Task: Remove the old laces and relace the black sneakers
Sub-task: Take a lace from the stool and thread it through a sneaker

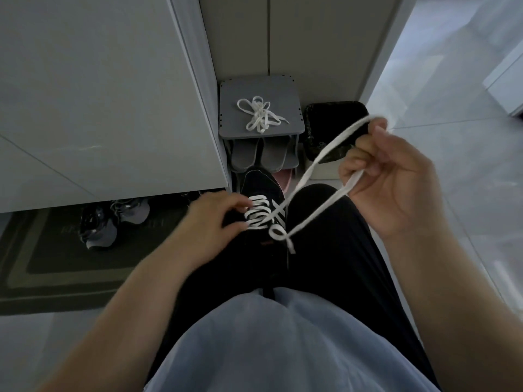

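Observation:
A black sneaker (259, 183) rests on my lap with its toe pointing away, white lace (319, 162) threaded through its eyelets. My left hand (210, 219) holds the sneaker's left side, fingertips at the laced rows. Up and to the right, my right hand (387, 176) pinches a long loop of the white lace, drawn tight from the upper eyelets. A short lace end (290, 244) hangs by the tongue. A loose bundle of white laces (259, 114) lies on the grey shoe rack's top (285, 89).
Grey slippers (257, 157) sit on the rack's lower shelf. A black bin (334, 128) stands to the rack's right. Dark sneakers (110, 222) lie on a green doormat (56, 267) at the left, below a white cabinet door (99, 94). Pale tiled floor spreads to the right.

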{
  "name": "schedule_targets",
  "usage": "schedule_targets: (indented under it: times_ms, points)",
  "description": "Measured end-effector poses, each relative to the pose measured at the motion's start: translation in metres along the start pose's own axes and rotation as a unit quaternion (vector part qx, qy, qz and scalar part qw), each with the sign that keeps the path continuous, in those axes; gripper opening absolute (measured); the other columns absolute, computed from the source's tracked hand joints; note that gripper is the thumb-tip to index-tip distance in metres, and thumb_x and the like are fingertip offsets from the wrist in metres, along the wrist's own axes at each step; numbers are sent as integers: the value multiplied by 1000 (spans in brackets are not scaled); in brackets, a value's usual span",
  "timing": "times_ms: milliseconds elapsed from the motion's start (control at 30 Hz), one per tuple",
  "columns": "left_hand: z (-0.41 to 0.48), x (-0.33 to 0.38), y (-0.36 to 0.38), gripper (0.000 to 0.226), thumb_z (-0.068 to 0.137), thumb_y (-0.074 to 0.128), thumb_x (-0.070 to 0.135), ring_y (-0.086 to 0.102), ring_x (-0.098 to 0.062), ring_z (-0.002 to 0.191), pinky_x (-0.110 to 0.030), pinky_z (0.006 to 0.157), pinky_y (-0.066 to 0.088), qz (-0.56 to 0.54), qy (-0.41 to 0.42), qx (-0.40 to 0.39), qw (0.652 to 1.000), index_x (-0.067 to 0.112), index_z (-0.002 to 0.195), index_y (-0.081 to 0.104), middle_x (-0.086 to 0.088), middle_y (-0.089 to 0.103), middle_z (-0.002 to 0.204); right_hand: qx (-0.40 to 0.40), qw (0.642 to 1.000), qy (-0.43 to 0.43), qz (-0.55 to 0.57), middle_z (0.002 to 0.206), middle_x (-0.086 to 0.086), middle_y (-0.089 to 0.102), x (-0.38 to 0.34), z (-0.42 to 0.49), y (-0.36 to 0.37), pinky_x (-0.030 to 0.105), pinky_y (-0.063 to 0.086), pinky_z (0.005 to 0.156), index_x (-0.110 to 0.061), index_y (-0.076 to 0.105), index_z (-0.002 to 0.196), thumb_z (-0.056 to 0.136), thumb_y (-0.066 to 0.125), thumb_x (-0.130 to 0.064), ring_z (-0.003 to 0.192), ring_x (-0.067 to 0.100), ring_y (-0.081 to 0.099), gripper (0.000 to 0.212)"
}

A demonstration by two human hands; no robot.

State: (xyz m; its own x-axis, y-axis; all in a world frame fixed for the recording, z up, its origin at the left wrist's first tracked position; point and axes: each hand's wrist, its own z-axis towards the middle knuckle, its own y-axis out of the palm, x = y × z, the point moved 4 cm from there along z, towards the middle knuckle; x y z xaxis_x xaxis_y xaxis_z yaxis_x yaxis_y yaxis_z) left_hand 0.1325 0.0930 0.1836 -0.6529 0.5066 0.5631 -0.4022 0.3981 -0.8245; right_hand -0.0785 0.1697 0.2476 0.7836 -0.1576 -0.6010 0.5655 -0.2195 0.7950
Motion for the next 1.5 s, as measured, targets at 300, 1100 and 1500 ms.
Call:
schedule_targets:
  times_ms: [300,1100,1500]
  points:
    - [4,53,87,34,87,61,25,51,-16,103,-24,93,35,13,31,-64,997,17,120,55,0,62,107,330,932,54,-140,43,-8,34,19,-5,-102,18,35,44,-15,47,70,91,47,1,38,6,26,26]
    - [-24,31,39,17,86,59,16,63,2,71,-19,70,48,-115,-50,-115,985,26,81,71,8,70,72,-217,672,10,-708,99,-17,57,89,-35,-23,11,44,78,-25,60,121,82,70,-24,86,-5,54,40]
    - [-34,28,60,13,89,59,25,66,-3,72,-21,70,50,-276,-134,-69,949,18,100,54,7,71,73,-158,697,32,-698,100,-15,61,92,-39,-41,15,47,76,-32,63,114,77,75,-27,85,-1,58,39]
